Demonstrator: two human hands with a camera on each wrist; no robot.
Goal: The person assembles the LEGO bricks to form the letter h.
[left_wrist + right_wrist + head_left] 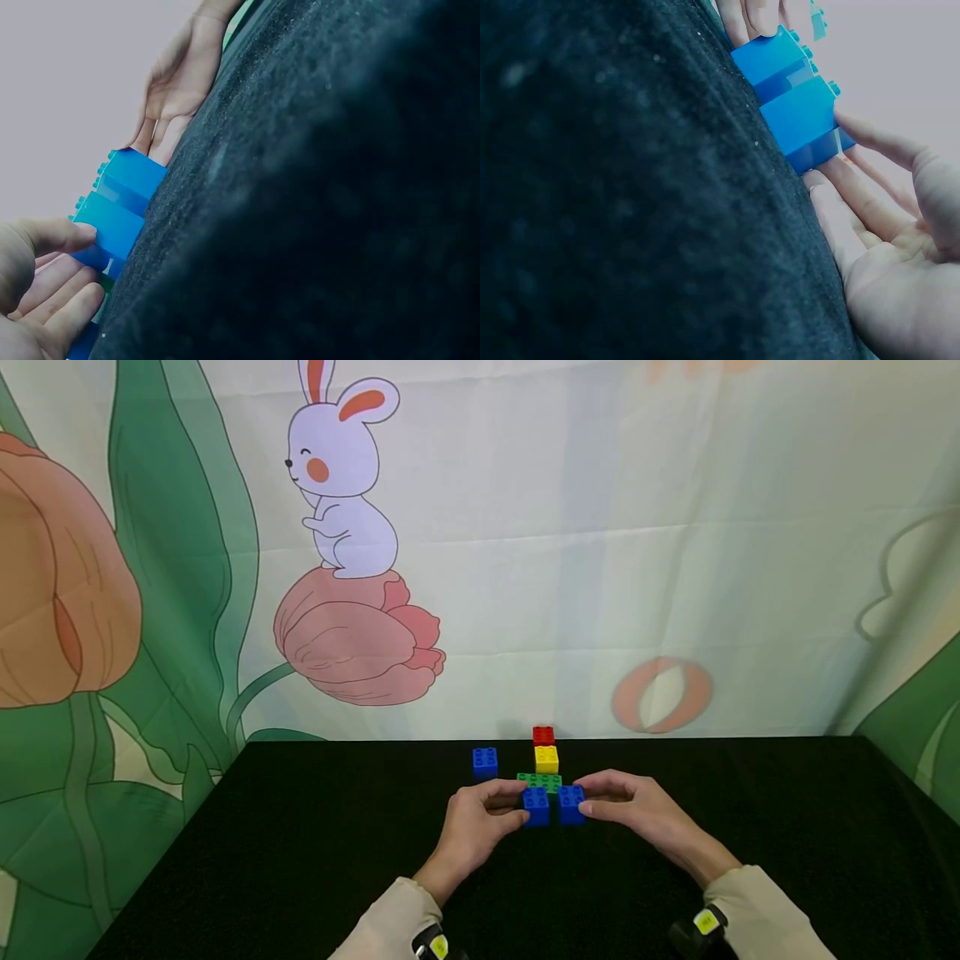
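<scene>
Two blue toy building blocks stand side by side on the black cloth, a narrow gap between them. My left hand (474,827) pinches the left blue block (536,807), thumb on its near side and fingers behind. The right blue block (571,805) is pinched at its right side by my right hand (651,810). Just behind both lies a longer green block (542,782), partly covered by them. In the right wrist view the thumb touches the upper edge of the right blue block (802,120). Whether the blue blocks join the green one is hidden.
Beyond the green block sit a yellow block (546,759) and a red block (543,736) in line. Another blue block (485,762) stands apart behind my left hand. A printed curtain (525,568) hangs at the table's back edge.
</scene>
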